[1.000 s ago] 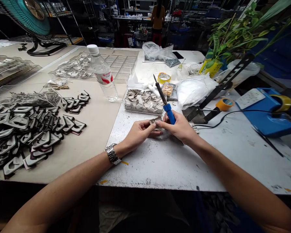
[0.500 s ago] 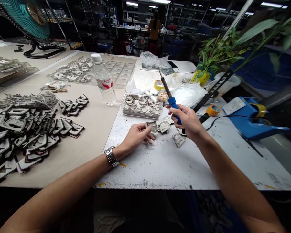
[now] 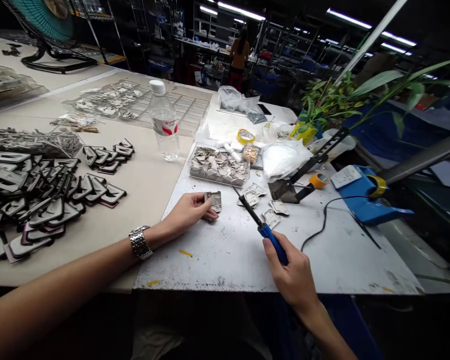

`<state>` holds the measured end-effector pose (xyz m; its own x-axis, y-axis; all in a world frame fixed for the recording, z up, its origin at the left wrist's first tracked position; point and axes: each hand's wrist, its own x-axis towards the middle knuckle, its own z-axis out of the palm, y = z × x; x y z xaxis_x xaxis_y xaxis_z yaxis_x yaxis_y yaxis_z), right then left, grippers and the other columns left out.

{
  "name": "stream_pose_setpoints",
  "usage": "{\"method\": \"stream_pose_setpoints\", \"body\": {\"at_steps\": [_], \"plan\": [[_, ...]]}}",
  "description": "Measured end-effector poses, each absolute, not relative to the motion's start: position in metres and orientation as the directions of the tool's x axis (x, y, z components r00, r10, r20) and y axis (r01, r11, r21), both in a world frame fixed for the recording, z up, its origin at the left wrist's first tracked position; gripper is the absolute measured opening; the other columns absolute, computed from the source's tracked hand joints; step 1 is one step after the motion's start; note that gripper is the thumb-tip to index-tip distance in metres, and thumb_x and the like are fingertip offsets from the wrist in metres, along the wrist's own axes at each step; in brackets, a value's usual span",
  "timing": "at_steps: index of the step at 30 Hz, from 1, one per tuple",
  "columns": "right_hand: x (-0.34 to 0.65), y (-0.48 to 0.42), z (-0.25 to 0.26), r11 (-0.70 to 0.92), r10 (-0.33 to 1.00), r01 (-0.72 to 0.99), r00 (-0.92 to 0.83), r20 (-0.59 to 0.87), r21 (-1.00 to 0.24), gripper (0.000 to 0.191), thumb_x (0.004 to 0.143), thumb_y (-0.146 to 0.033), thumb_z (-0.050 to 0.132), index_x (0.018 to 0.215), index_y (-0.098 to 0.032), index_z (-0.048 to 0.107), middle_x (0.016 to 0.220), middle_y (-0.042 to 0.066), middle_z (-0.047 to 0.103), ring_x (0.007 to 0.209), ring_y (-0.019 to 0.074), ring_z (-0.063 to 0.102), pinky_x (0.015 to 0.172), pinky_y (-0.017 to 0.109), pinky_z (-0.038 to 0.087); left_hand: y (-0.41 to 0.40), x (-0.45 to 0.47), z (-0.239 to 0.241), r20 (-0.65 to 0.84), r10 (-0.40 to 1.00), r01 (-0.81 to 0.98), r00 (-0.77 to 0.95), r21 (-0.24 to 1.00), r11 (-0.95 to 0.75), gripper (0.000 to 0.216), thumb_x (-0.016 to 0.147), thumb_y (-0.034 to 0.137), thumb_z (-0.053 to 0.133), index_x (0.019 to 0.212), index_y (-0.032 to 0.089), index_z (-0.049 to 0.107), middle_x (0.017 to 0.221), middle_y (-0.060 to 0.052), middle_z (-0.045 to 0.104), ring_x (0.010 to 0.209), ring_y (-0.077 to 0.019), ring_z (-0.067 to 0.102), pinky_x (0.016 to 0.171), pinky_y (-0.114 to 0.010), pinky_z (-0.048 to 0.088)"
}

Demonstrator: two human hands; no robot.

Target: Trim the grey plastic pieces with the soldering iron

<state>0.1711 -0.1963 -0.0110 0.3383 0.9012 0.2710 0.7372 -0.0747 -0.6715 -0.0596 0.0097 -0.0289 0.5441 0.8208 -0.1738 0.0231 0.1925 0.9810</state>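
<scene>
Your left hand (image 3: 187,214) pinches a small grey rectangular plate (image 3: 215,202); your right hand (image 3: 294,272) grips a blue-handled, dark-shafted soldering iron (image 3: 265,230), tip apart; likely a lining-up step; contact calls for steady aim.

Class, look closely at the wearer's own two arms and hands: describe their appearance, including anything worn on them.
The bare left hand wears no glove; around its wrist sits a silver-coloured metal link band. Whether it carries a watch face cannot be seen. The bare right hand shows no glove, band or ring. No sleeve is visible on either side.
</scene>
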Motion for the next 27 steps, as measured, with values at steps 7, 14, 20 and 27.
{"method": "stream_pose_setpoints", "body": {"at_steps": [7,14,20,27], "plan": [[0.158,-0.193,-0.03,-0.02,0.899,0.948,0.156,0.409,-0.318,0.032,0.112,-0.038,0.062,0.133,-0.02,0.078,0.096,0.004,0.083,0.062,0.016,0.071,0.056,0.029,0.049,0.007,-0.057,-0.029,-0.144,0.784,0.052,0.604,0.989,0.142,0.035,0.102,0.045,0.078,0.084,0.016,0.067,0.079,-0.013,0.083,0.073,-0.0245,0.085,0.068,-0.031,0.069],[0.158,-0.194,-0.03,-0.014,0.905,0.979,0.1,0.414,-0.205,0.031,0.112,-0.034,0.062,0.135,-0.019,0.076,0.088,0.003,0.08,0.059,0.0162,0.07,0.054,0.03,0.045,0.008,-0.057,-0.032,-0.07,0.76,0.029,0.646,0.997,0.068,0.03,0.103,0.041,0.075,0.086,0.017,0.069,0.078,-0.011,0.083,0.073,-0.0244,0.085,0.069,-0.031,0.07],[0.159,-0.193,-0.029,-0.02,0.919,0.982,0.092,0.383,-0.187,0.031,0.11,-0.032,0.063,0.135,-0.019,0.077,0.082,0.003,0.078,0.057,0.0167,0.068,0.053,0.031,0.043,0.008,-0.058,-0.033,-0.04,0.753,0.025,0.657,0.999,0.031,0.028,0.104,0.039,0.072,0.087,0.017,0.07,0.079,-0.011,0.084,0.073,-0.0245,0.085,0.07,-0.032,0.07],[0.159,-0.193,-0.028,-0.019,0.917,0.986,0.084,0.39,-0.167,0.032,0.111,-0.032,0.063,0.136,-0.019,0.077,0.075,0.002,0.073,0.056,0.0161,0.066,0.052,0.031,0.041,0.008,-0.058,-0.03,-0.059,0.751,0.036,0.658,0.998,0.048,0.022,0.104,0.032,0.07,0.089,0.016,0.071,0.078,-0.011,0.084,0.073,-0.0244,0.085,0.07,-0.032,0.07]]}}
